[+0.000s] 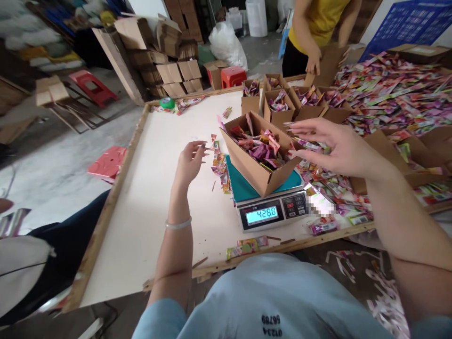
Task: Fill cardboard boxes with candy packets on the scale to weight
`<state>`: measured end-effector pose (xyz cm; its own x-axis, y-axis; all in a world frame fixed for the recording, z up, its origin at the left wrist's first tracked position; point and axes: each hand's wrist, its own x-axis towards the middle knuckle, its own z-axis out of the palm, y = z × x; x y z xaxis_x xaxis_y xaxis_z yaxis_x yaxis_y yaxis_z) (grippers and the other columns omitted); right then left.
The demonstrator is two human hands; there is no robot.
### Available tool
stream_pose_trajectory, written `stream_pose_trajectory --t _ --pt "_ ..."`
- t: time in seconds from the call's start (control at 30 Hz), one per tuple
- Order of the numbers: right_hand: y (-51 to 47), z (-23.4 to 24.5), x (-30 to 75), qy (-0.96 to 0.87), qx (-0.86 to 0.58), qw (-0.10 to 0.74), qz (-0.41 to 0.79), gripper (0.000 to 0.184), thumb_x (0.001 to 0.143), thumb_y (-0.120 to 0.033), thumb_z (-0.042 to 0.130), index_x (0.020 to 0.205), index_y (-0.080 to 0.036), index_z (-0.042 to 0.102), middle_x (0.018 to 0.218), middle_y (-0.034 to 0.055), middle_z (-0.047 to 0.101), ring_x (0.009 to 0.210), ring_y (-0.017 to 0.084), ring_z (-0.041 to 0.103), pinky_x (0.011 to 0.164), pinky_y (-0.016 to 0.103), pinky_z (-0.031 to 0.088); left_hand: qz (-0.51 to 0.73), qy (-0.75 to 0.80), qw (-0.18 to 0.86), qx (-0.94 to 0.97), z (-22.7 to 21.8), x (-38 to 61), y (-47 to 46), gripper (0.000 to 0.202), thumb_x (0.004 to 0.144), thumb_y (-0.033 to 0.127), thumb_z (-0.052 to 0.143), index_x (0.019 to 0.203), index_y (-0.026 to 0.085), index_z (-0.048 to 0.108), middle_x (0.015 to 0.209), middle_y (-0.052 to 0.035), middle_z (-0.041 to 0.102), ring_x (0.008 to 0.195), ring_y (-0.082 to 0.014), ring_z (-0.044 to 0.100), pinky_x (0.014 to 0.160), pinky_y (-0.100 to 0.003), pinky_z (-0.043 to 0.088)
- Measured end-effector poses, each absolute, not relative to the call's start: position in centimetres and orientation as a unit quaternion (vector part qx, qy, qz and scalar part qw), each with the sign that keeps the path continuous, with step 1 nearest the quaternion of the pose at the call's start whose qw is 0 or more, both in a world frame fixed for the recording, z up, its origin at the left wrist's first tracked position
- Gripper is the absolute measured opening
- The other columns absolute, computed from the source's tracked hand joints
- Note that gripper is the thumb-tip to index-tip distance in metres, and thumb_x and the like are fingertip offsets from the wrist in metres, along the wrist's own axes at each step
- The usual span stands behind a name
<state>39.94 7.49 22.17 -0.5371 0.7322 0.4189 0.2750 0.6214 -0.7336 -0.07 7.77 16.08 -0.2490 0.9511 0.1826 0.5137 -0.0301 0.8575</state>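
An open cardboard box filled with small colourful wrapped packets sits on the teal plate of a digital scale. The scale's lit display appears to read 426.8. My left hand hovers to the left of the box, fingers partly bent and apart, with nothing visible in it. On the other side, my right hand is open, thumb and fingers spread beside the box's right end. Whether its fingertips touch the box I cannot tell. Loose packets lie along the scale's left side.
Several filled boxes stand behind the scale, beside a large packet heap. A co-worker in a yellow top handles cardboard across the table. Green tape lies at the far left corner. Wooden strips edge the table.
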Motion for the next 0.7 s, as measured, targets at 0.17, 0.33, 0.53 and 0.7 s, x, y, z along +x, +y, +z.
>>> stream_pose_trajectory --t 0.17,0.33,0.53,0.7 --pt "10.4 22.9 34.3 -0.906 -0.287 0.191 0.246 0.06 0.092 -0.029 0.076 0.149 -0.023 0.057 0.133 0.0088 0.063 0.117 0.033 0.065 0.105 0.049 0.059 0.458 0.644 0.243 0.562 16.3 0.8 8.3 0.033 0.096 0.041 0.062 0.119 0.018 0.069 0.113 -0.0127 0.076 0.095 -0.0204 0.074 0.066 -0.026 0.059" --pt "13.1 22.2 29.4 -0.947 -0.302 0.041 0.103 0.037 0.092 -0.011 0.068 0.128 -0.019 0.07 0.113 0.0114 0.063 0.095 0.029 0.065 0.08 0.039 0.052 0.461 0.638 0.234 0.57 16.7 1.2 7.8 0.035 0.097 0.045 0.062 0.12 0.019 0.069 0.116 -0.0122 0.076 0.097 -0.0201 0.074 0.067 -0.025 0.06" --pt "14.1 22.5 31.8 -0.934 -0.262 0.188 0.153 0.023 0.096 -0.009 0.056 0.109 -0.018 0.072 0.119 0.0082 0.064 0.104 0.026 0.062 0.091 0.037 0.048 0.471 0.649 0.222 0.555 16.7 -0.2 7.4 0.034 0.097 0.043 0.062 0.121 0.02 0.069 0.117 -0.0111 0.075 0.1 -0.0191 0.074 0.068 -0.023 0.061" --pt "14.4 22.2 32.6 -0.911 -0.265 0.248 0.194 0.017 0.098 -0.009 0.056 0.105 -0.016 0.069 0.118 0.0098 0.063 0.109 0.029 0.061 0.101 0.04 0.048 0.482 0.639 0.213 0.56 16.4 0.0 8.1 0.032 0.098 0.04 0.061 0.122 0.02 0.068 0.117 -0.0113 0.075 0.099 -0.0189 0.074 0.07 -0.024 0.062"
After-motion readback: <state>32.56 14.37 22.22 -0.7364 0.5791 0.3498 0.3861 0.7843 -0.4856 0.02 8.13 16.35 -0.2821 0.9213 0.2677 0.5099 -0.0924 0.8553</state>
